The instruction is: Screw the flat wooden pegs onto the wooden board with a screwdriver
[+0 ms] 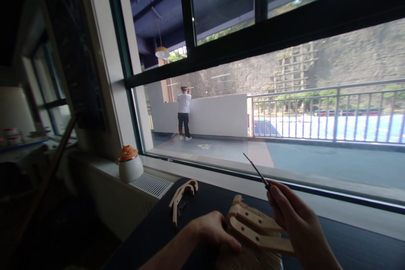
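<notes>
Right hand (297,223): fingers closed in a pinch on the dark handle of a thin pointed tool (255,169), maybe a needle file or awl; I cannot tell which. Its slim metal shaft angles up and left, clear of the wood.

Left hand (211,230): curled against the left end of the stacked curved wooden pieces (253,228), gripping them at the near table edge, just below the right hand.

Risks (judgement):
- The point sits close above the left fingers, so a slip could jab them.
- The stack is loose, and a sideways push could fan it out.
- The pale wood looks soft enough to gouge.

Materials: the pieces are pale, smooth, flat-cut and hooked, with rounded ends. A second set of curved wood strips (182,196) lies well apart to the left on the matte dark table (363,240). Beyond it are a slatted vent grille (150,184) and a glossy white jar with orange lid (129,164) on the sill.
</notes>
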### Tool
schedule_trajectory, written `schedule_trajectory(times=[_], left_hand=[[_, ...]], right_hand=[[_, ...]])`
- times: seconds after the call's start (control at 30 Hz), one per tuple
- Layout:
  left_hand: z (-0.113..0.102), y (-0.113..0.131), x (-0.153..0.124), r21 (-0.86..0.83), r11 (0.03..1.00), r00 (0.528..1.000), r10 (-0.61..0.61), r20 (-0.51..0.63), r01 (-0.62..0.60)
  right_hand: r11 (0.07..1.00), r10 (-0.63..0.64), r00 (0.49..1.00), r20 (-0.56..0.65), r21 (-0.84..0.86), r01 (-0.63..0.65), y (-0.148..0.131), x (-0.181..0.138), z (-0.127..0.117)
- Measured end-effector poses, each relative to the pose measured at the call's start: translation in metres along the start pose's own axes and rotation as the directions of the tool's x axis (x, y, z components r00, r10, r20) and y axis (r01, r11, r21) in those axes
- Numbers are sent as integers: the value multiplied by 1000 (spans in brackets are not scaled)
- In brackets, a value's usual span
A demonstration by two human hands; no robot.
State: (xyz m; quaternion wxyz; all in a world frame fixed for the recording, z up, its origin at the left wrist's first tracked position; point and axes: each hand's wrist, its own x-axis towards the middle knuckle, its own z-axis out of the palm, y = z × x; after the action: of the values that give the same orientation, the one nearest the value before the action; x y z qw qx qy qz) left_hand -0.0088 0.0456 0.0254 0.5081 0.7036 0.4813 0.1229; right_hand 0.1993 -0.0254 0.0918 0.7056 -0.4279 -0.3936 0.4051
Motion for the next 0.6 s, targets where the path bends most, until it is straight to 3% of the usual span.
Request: schedule_trajectory(times=[0.17,0.33,0.47,0.6], left_hand=[[4,-2,11,-164,977,989,-145,-32,138],[13,2,20,-459,883,971,-183,-152,94],[12,10,31,-618,781,959,-100,-265,-89],[-4,25,42,-795,504,927,35,-373,-339]], right_hand=[[1000,22,999,30,12,-22,2,3,-4],[999,29,999,24,-22,-29,3,6,-10],[998,46,999,4,33,-46,0,7,-10],[995,41,998,-43,89,-37,-3,1,0]])
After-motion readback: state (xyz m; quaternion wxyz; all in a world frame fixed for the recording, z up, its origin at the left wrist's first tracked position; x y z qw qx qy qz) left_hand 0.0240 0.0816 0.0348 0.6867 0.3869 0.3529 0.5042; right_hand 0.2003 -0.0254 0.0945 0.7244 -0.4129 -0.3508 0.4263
